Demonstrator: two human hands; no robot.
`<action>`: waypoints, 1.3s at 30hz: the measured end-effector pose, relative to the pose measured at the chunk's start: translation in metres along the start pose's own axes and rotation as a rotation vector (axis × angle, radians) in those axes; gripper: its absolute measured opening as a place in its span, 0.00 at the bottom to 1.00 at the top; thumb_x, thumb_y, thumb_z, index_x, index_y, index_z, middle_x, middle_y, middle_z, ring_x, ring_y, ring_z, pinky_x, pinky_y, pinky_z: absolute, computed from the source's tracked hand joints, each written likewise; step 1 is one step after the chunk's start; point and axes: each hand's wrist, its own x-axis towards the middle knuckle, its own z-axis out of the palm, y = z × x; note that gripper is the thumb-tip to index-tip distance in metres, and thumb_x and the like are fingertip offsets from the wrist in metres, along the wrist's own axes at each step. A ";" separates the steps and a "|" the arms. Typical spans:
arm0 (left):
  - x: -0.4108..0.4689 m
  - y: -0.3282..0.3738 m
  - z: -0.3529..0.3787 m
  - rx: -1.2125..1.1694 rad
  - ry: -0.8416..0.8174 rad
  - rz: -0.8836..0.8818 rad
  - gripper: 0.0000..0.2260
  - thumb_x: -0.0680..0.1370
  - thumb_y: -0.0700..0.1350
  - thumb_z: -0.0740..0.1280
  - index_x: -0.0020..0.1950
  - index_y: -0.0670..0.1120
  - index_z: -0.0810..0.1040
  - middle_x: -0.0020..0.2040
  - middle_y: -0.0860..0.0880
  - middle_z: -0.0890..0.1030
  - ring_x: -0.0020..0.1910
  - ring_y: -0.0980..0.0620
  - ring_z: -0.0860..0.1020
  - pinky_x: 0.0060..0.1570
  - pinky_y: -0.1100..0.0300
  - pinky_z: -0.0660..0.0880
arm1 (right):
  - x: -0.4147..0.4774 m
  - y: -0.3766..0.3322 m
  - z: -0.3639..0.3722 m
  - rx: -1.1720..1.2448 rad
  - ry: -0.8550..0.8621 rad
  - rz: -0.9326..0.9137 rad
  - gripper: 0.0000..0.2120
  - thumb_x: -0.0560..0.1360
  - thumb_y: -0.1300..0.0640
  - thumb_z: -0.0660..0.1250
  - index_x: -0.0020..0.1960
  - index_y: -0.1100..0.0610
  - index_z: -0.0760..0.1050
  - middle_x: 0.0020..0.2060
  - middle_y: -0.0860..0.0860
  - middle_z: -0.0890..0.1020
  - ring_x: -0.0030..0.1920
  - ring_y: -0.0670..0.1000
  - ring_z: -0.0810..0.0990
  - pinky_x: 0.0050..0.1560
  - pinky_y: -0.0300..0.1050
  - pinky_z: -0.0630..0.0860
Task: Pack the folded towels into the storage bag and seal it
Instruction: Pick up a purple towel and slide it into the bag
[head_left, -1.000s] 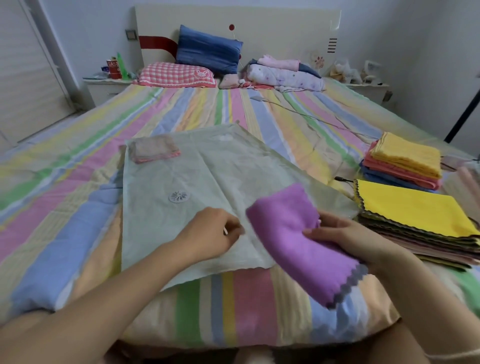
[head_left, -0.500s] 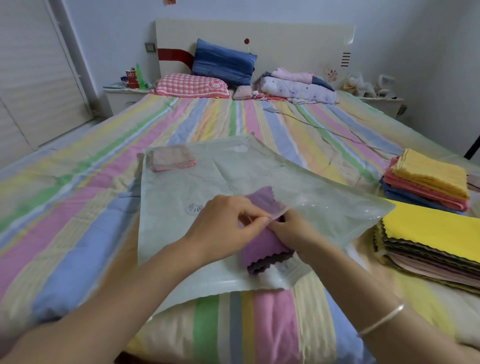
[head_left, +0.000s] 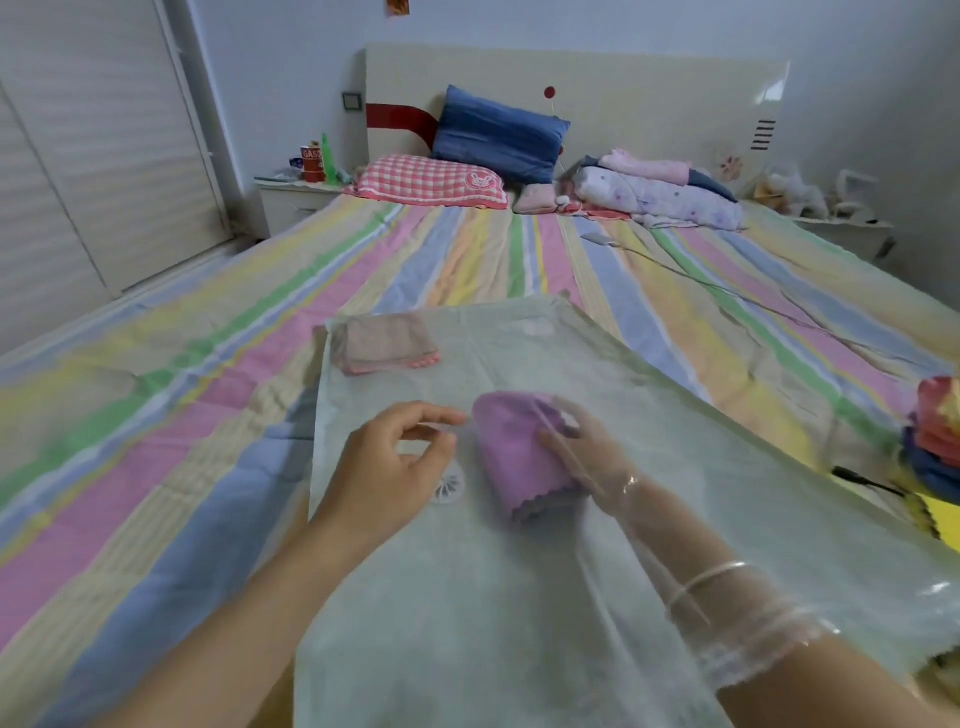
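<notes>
A large translucent storage bag (head_left: 675, 467) lies flat on the striped bed. My right hand (head_left: 587, 447) and forearm are inside it, seen through the plastic, and the hand grips a folded purple towel (head_left: 514, 447) near the bag's middle. A folded pink towel (head_left: 384, 343) lies inside at the far left corner. My left hand (head_left: 395, 467) rests on top of the bag beside its round valve (head_left: 449, 486), left of the purple towel, with loosely curled fingers holding nothing.
A stack of folded towels (head_left: 935, 431) and a yellow towel (head_left: 943, 514) sit at the right edge of the bed. A thin cable (head_left: 727, 291) runs across the bedspread. Pillows (head_left: 498, 135) and folded bedding (head_left: 660, 197) lie at the headboard.
My right hand has pushed the purple towel from outside, through the bag's near opening, deep into the bag. My left hand has let go of the opening edge and moved onto the bag's top.
</notes>
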 end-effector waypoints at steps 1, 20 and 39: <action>0.011 -0.015 -0.005 0.043 0.046 -0.005 0.05 0.74 0.46 0.68 0.47 0.56 0.81 0.51 0.56 0.83 0.49 0.60 0.80 0.50 0.54 0.79 | 0.010 0.001 0.003 -0.008 0.010 -0.004 0.23 0.76 0.67 0.67 0.69 0.61 0.68 0.53 0.60 0.78 0.47 0.54 0.77 0.46 0.41 0.77; 0.170 -0.129 -0.025 0.752 -0.476 0.011 0.38 0.65 0.78 0.44 0.61 0.60 0.77 0.64 0.61 0.76 0.65 0.60 0.72 0.69 0.59 0.65 | 0.158 0.002 0.068 -1.013 0.324 -0.424 0.27 0.71 0.57 0.62 0.70 0.56 0.69 0.69 0.58 0.71 0.68 0.59 0.69 0.63 0.50 0.67; 0.313 -0.216 0.027 1.048 -0.390 -0.303 0.27 0.81 0.61 0.44 0.79 0.56 0.44 0.80 0.50 0.44 0.79 0.49 0.45 0.76 0.46 0.43 | 0.147 0.011 0.062 -1.164 -0.325 -0.381 0.47 0.57 0.34 0.40 0.77 0.40 0.39 0.77 0.42 0.42 0.77 0.52 0.39 0.76 0.56 0.48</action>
